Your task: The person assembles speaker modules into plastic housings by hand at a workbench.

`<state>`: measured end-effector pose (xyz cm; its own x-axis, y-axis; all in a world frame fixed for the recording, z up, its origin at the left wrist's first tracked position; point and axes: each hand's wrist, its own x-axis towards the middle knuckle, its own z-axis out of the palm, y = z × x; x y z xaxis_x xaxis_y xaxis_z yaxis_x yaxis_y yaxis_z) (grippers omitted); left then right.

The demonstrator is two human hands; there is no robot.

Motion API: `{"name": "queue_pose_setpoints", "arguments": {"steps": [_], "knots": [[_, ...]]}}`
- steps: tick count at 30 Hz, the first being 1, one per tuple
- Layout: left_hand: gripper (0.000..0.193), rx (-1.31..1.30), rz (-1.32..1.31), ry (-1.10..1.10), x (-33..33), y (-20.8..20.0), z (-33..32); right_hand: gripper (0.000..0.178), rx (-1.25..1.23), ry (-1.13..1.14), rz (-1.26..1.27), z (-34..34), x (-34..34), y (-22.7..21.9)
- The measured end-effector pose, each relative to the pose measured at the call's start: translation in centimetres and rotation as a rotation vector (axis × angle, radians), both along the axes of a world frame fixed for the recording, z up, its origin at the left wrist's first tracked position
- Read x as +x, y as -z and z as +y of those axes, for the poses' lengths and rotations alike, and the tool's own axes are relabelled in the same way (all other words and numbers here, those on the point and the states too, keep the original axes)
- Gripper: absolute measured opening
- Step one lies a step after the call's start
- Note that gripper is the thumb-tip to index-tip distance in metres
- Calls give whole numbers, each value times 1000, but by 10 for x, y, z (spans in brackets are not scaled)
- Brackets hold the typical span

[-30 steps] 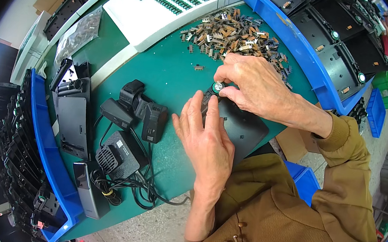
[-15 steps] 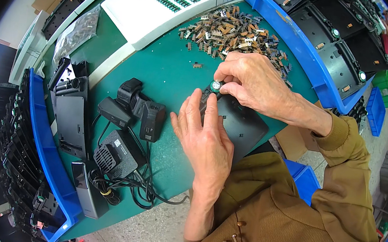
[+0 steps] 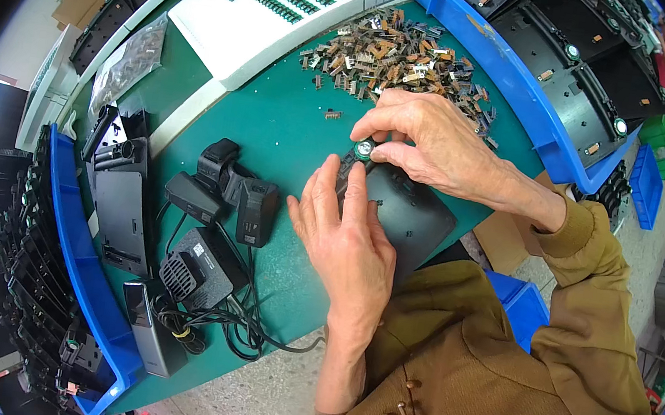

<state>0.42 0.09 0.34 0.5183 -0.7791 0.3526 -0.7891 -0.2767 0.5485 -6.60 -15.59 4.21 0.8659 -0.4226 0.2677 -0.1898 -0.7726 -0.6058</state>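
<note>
A black plastic panel [image 3: 408, 219] lies tilted near the table's front edge, partly under my hands. Between the thumb and fingers of my right hand [image 3: 434, 141] is a small round part [image 3: 363, 150], silver in the middle with a green rim, held at the panel's far left corner. My left hand [image 3: 351, 248] rests on the panel's left side with its fingers stretched out and apart, two fingertips close to the round part. Beyond my hands, a heap of small brown, black and white slide-switch-like pieces [image 3: 407, 54] covers the green table [image 3: 277, 120]; one piece [image 3: 333, 114] lies apart.
A white tray [image 3: 229, 34] holds rows of green-rimmed round parts. Blue bins [image 3: 525, 82] with black panels stand at the right and left. Black adapters [image 3: 203, 262] with cables, a grey box-shaped device [image 3: 148, 334] and a clear bag [image 3: 129, 63] lie to the left.
The view has shifted slightly. My right hand, still pinching the round part, has moved slightly left at the panel's corner. My left hand stays spread on the panel.
</note>
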Motion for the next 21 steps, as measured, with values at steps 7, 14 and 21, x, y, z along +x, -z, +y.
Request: {"name": "queue_pose_setpoints", "arguments": {"steps": [7, 14, 21], "knots": [[38, -8, 3, 4, 0, 0, -1, 16, 108, 44, 7, 3, 5, -2], [37, -6, -1, -4, 0, 1, 0, 17, 200, 82, 120, 3, 10, -6], [37, -11, 7, -1, -1, -1, -1, 17, 297, 72, 90, -1, 8, -15]]}}
